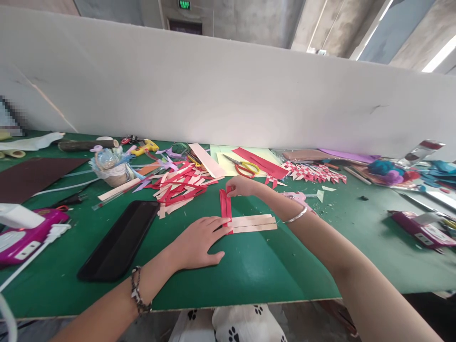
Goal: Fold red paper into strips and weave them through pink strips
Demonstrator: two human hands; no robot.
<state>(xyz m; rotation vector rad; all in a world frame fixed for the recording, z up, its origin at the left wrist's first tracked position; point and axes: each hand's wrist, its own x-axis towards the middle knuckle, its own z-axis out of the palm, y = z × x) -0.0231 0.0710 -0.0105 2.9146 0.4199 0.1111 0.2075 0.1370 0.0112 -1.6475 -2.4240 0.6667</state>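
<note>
My left hand (199, 242) lies flat on the green table, thumb apart, its fingertips on the lower end of a folded red paper strip (224, 205). At that spot the red strip meets a pale pink paper strip (254, 223), which extends to the right with a dark line along its middle. Above, my right hand (241, 185) pinches the far end of the red strip between closed fingers. The left fingertips partly cover the place where the strips cross. Just beyond my right hand lie yellow-handled scissors (245, 167).
A heap of red and pink paper strips (181, 190) lies behind my left hand. Beside it is a black phone (119, 242). Woven red-and-white paper pieces (313, 172) lie at the back right. Purple power strips (33, 235) flank the workspace; a white partition (228, 95) stands behind.
</note>
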